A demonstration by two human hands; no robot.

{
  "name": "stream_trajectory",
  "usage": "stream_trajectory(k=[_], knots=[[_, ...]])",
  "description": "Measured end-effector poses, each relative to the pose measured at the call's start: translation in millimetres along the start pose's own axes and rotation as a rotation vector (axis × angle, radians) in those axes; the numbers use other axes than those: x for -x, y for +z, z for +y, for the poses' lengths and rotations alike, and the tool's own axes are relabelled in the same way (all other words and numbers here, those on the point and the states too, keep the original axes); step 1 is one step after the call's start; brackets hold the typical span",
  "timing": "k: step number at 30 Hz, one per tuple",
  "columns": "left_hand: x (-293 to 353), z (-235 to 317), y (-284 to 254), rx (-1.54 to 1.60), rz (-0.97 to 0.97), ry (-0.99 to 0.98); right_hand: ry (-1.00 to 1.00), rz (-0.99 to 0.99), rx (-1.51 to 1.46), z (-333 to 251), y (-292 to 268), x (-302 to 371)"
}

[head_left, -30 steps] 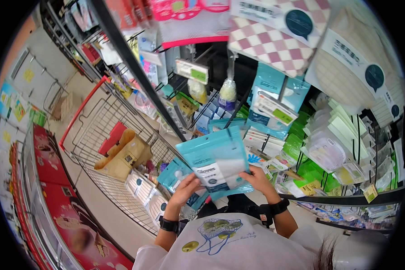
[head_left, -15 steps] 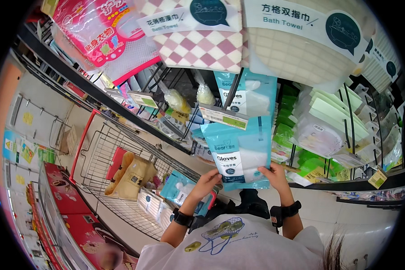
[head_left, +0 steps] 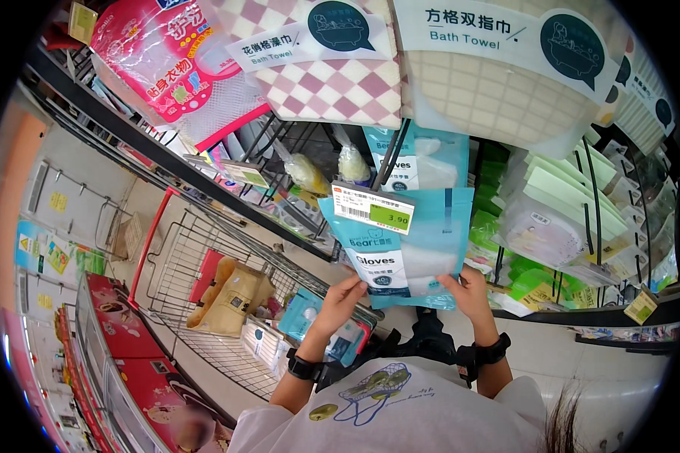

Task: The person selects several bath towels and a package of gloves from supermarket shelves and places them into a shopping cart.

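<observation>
Between my hands is a light blue pouch of disposable gloves (head_left: pixel 427 253), with a white label on its front. My left hand (head_left: pixel 341 303) pinches its lower left edge. At the lower right edge, my right hand (head_left: pixel 467 293) grips it with the thumb on the front. The pouch's top part passes behind a white and green price tag (head_left: pixel 373 209) at the end of a shelf hook. Behind it, a matching blue glove pouch (head_left: pixel 429 155) hangs on the rack. Whether the held pouch is on the hook is hidden by the tag.
To the left stands a wire shopping cart (head_left: pixel 193 302) with a red handle, holding a brown paper bag (head_left: pixel 238 298) and another blue glove pouch (head_left: pixel 301 311). Checked bath towels (head_left: pixel 340 83) and a pink mesh bag pack (head_left: pixel 177 68) hang above. Green packages (head_left: pixel 533 279) hang at right.
My hands have raised the glove pouch slightly toward the rack, and its top now lies behind the price tag. The tag has tilted to face me more. Both hands keep their hold.
</observation>
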State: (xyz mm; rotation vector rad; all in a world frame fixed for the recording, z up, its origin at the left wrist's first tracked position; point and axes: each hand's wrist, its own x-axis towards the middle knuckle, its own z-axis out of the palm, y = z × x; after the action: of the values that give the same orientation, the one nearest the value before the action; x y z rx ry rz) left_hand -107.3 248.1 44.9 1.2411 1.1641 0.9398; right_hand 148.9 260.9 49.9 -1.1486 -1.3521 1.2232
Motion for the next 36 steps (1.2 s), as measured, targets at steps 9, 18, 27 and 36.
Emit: stream_trajectory(k=[9, 18, 27, 36], knots=[[2, 10, -4, -0.002, 0.028, 0.002, -0.020, -0.003, -0.073, 1, 7, -2], [4, 10, -2, 0.011, 0.050, -0.005, -0.044, -0.014, -0.002, -2, 6, 3], [3, 18, -1, 0.029, 0.060, -0.011, -0.071, -0.017, -0.017, -13, 9, 4], [-14, 37, 4, 0.098, 0.121, 0.074, -0.027, 0.007, -0.165, -19, 10, -10]])
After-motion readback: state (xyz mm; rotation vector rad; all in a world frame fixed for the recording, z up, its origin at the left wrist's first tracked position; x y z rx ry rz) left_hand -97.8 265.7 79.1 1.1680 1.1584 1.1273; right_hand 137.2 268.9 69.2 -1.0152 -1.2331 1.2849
